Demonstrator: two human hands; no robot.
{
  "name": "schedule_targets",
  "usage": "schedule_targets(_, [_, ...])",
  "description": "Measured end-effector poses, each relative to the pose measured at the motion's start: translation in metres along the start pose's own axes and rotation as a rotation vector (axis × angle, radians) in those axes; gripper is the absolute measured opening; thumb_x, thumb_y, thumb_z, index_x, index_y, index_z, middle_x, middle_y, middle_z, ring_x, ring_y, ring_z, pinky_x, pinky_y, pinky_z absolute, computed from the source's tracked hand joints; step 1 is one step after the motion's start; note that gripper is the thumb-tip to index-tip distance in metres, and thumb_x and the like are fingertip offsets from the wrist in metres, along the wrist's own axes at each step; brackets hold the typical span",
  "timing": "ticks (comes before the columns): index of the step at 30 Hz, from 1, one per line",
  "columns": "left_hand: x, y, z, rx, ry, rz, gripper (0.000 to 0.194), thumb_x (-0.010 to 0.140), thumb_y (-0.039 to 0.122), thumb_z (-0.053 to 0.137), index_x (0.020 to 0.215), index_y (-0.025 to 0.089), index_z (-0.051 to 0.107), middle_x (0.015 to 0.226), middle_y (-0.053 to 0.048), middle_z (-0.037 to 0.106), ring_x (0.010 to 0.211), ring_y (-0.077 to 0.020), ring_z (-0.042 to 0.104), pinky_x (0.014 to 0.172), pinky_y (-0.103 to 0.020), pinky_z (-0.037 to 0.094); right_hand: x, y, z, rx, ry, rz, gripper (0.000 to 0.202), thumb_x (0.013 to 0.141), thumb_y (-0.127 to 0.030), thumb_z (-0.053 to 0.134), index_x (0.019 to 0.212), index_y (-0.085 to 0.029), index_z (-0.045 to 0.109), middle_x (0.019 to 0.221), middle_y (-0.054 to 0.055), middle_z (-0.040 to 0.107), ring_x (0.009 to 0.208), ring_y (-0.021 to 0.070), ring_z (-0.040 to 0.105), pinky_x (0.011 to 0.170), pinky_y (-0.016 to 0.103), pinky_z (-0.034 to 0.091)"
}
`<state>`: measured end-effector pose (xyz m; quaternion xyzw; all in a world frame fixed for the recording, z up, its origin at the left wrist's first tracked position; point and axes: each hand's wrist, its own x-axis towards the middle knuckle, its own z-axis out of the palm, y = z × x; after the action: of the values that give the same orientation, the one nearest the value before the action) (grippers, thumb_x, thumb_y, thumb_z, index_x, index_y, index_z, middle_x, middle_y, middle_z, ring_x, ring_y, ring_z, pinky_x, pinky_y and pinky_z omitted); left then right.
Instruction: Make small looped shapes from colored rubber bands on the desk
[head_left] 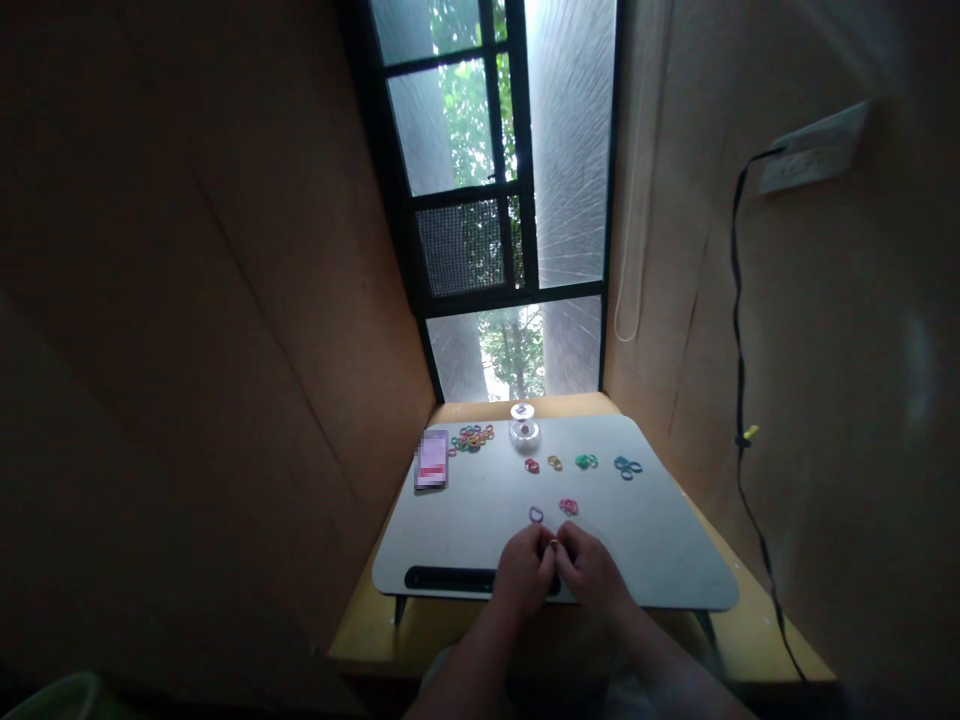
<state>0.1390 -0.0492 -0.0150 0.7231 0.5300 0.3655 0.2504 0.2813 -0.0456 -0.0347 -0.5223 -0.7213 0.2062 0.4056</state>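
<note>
My left hand (523, 572) and my right hand (591, 568) meet above the front edge of a white lap table. Their fingers are pinched together on a small yellowish ring (555, 542), mostly hidden by the fingertips. Just beyond them lie a purple ring (536, 514) and a cluster of pink rings (568, 507). Farther back runs a row of small groups: red rings (532, 466), yellow rings (555, 463), green rings (586, 461) and blue rings (627, 467). A mixed-colour pile of rings (472, 438) sits at the back left.
The white lap table (450, 530) stands on a wooden surface (360, 640) beneath a window. A clear round container (524, 432) is at its back; a phone (431, 460) lies at the left. A black slot (450, 578) runs along the front. A black cable (739, 350) hangs at right.
</note>
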Motion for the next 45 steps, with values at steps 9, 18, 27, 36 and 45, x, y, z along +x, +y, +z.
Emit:
schedule_targets(9, [0.0, 0.0, -0.001, -0.008, -0.015, 0.008, 0.009, 0.085, 0.02, 0.051, 0.084, 0.019, 0.06, 0.08, -0.002, 0.064, 0.073, -0.0154, 0.057, 0.068, -0.025, 0.039, 0.0, -0.002, -0.002, 0.001, -0.001, -0.002, 0.014, 0.086, -0.027, 0.045, 0.072, -0.022, 0.046, 0.064, -0.001, 0.058, 0.059, 0.0155, 0.054, 0.058, 0.026, 0.035])
schedule_targets(18, [-0.005, -0.001, 0.001, -0.003, -0.017, 0.011, 0.009, 0.085, 0.02, 0.051, 0.082, 0.019, 0.059, 0.079, -0.001, 0.064, 0.073, -0.0152, 0.056, 0.068, -0.025, 0.039, -0.005, -0.004, -0.004, 0.004, -0.021, -0.004, 0.016, 0.088, -0.028, 0.044, 0.073, -0.022, 0.046, 0.064, -0.001, 0.056, 0.06, 0.0152, 0.052, 0.058, 0.026, 0.036])
schedule_targets(27, [0.0, 0.003, -0.001, 0.012, -0.043, 0.01, 0.01, 0.085, 0.02, 0.05, 0.084, 0.02, 0.06, 0.08, -0.001, 0.064, 0.074, -0.0154, 0.056, 0.068, -0.025, 0.04, -0.002, -0.007, -0.009, 0.018, -0.019, -0.003, 0.013, 0.086, -0.026, 0.046, 0.074, -0.022, 0.049, 0.069, 0.001, 0.059, 0.064, 0.016, 0.053, 0.06, 0.026, 0.037])
schedule_targets(36, [0.006, 0.007, 0.001, 0.061, -0.055, -0.021, 0.011, 0.086, 0.021, 0.049, 0.084, 0.019, 0.06, 0.077, 0.0, 0.062, 0.072, -0.0149, 0.055, 0.068, -0.026, 0.04, 0.003, -0.005, -0.012, 0.081, -0.009, 0.011, 0.012, 0.084, -0.023, 0.048, 0.072, -0.021, 0.051, 0.066, -0.001, 0.056, 0.06, 0.014, 0.047, 0.059, 0.026, 0.032])
schedule_targets(45, [0.015, 0.005, 0.003, -0.005, -0.047, -0.038, 0.014, 0.088, 0.026, 0.049, 0.082, 0.019, 0.059, 0.074, 0.0, 0.063, 0.07, -0.0146, 0.057, 0.067, -0.025, 0.041, 0.008, -0.006, -0.012, 0.117, 0.013, 0.032, 0.014, 0.085, -0.022, 0.048, 0.072, -0.021, 0.05, 0.065, -0.001, 0.056, 0.061, 0.0138, 0.048, 0.058, 0.025, 0.032])
